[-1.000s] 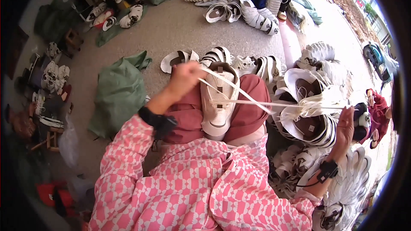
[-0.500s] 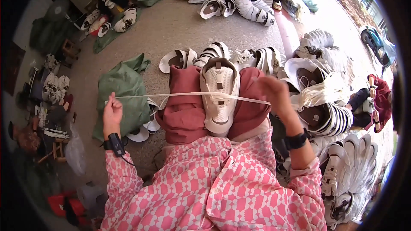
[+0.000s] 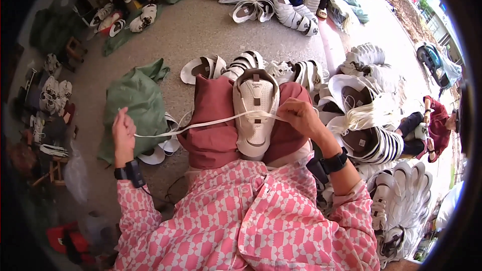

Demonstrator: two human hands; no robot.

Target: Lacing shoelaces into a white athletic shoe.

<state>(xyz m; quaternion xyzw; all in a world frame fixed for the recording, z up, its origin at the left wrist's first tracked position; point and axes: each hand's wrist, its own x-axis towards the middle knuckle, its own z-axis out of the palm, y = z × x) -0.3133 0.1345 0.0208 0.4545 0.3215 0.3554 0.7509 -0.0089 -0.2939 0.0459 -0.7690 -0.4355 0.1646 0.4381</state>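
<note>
A white shoe upper (image 3: 258, 101) with a dark lining patch at its collar lies between my knees, toe end toward me. Across its lower part runs a flat white shoelace (image 3: 211, 122), sagging a little on the left side. Off to the left, my left hand (image 3: 123, 131) is closed on one side of the lace, beside the green cloth. Close by the shoe upper's right edge, my right hand (image 3: 299, 116) pinches the lace between thumb and fingertips, above my right knee.
Stacked white shoe uppers (image 3: 369, 143) and a bundle of white laces (image 3: 374, 108) sit at my right. More uppers (image 3: 246, 64) stand beyond my knees. A green cloth (image 3: 134, 103) lies on the floor at left. Another person (image 3: 438, 125) sits at far right.
My right hand has come inward and slightly down toward the shoe upper. The lace, stretched nearly straight before, now sags on the left. My left hand has shifted slightly left.
</note>
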